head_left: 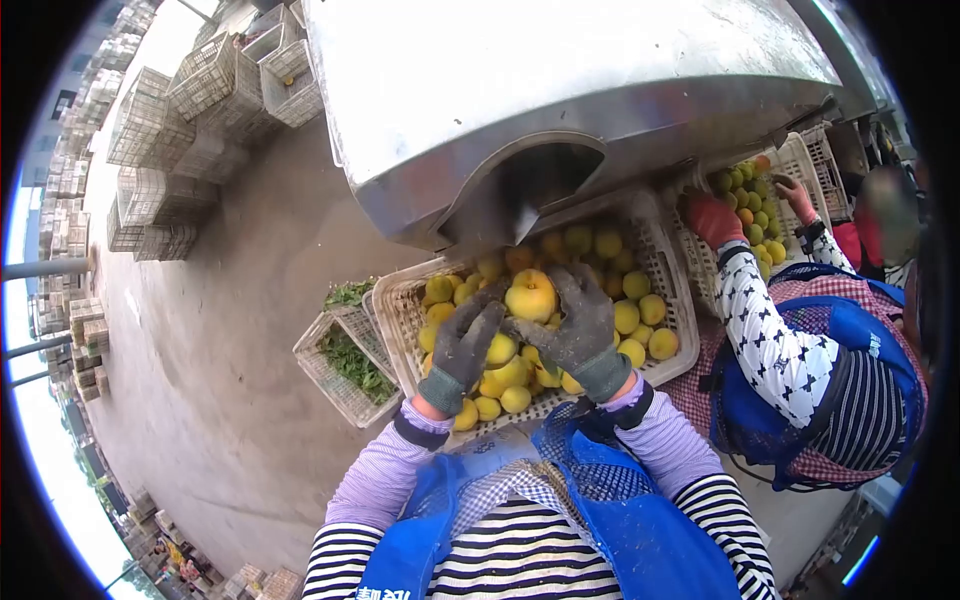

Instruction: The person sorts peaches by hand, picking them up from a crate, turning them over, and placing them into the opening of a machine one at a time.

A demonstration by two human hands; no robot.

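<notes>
Head view: left hand (466, 350) and right hand (580, 330), half-curled, cup a yellow fruit (530, 296) above the crate (393, 303) (placed under the chute (530, 185), probably catching fruit).

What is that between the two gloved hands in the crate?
A large yellow fruit lies between the left hand and the right hand, on top of the smaller fruit in the white crate. The head view shows it.

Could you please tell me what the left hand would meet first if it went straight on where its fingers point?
The left hand would most likely meet the large yellow fruit just beyond its fingertips, though depth is unclear.
</notes>
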